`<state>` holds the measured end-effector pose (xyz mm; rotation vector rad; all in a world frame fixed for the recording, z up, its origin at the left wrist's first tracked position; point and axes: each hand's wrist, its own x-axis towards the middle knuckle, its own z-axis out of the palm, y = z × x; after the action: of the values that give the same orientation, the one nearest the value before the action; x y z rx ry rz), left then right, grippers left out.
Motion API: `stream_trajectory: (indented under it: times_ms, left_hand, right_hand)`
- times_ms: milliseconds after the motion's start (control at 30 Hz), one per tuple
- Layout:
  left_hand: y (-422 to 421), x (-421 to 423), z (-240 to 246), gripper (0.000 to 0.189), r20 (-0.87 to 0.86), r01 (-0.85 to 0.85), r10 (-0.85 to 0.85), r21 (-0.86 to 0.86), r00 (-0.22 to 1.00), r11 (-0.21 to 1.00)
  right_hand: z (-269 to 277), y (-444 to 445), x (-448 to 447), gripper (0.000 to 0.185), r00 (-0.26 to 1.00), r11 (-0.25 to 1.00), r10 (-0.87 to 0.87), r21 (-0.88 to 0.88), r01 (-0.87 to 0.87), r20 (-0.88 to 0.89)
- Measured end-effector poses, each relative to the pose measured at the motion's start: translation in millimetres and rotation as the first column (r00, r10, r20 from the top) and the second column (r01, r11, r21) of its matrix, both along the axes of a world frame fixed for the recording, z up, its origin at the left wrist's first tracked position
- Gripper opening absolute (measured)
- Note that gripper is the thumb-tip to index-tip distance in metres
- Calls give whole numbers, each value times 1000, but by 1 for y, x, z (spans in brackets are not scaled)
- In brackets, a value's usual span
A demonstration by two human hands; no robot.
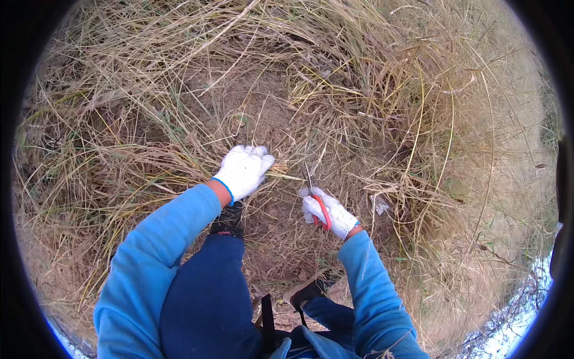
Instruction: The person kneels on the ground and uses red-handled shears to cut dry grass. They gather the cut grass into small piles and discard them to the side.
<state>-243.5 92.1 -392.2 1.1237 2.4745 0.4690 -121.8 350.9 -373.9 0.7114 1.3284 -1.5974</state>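
Observation:
My left hand (245, 171), in a white knit glove with a blue cuff edge, is closed around a bunch of dry grass stalks (280, 168). Their short ends stick out on its right side, and one longer green-yellow stalk reaches toward the scissors. In my right hand (329, 211), gloved the same way, is a pair of scissors (323, 213) with red handles. The slim metal blades point up and away from me, just right of the stalk ends. Whether the blades are parted is hard to tell.
Bare brown soil (260, 101) shows beyond my left hand. Tall dry grass (403, 89) stands on the right, and flattened grass (125, 166) lies to the left. A pale scrap (380, 204) lies right of the scissors. My dark shoes (228, 220) are close below my hands.

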Motion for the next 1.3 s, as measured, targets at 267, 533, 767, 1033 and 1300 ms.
stream_trajectory:
  times_ms: [267,533,767,1033,1300]
  left_hand:
    - [-7,-5,7,41,40,76,-76,14,996,997]
    - [-23,22,11,50,62,73,-68,-80,996,994]
    - [-11,22,-4,88,14,-170,174,-167,985,971]
    - [-6,12,4,28,231,41,14,-233,973,972]
    - [-24,25,24,30,182,204,-166,-218,969,954]
  right_hand:
    - [-12,-35,-77,40,990,998,-67,0,68,-127]
    - [-1,-46,-56,48,995,989,-20,144,34,-97]
    - [-11,-42,-8,55,996,994,-91,55,90,14]
    - [-24,-51,-71,42,992,981,-119,147,125,-44]
    - [-15,-47,-62,40,989,976,-128,169,140,-77]
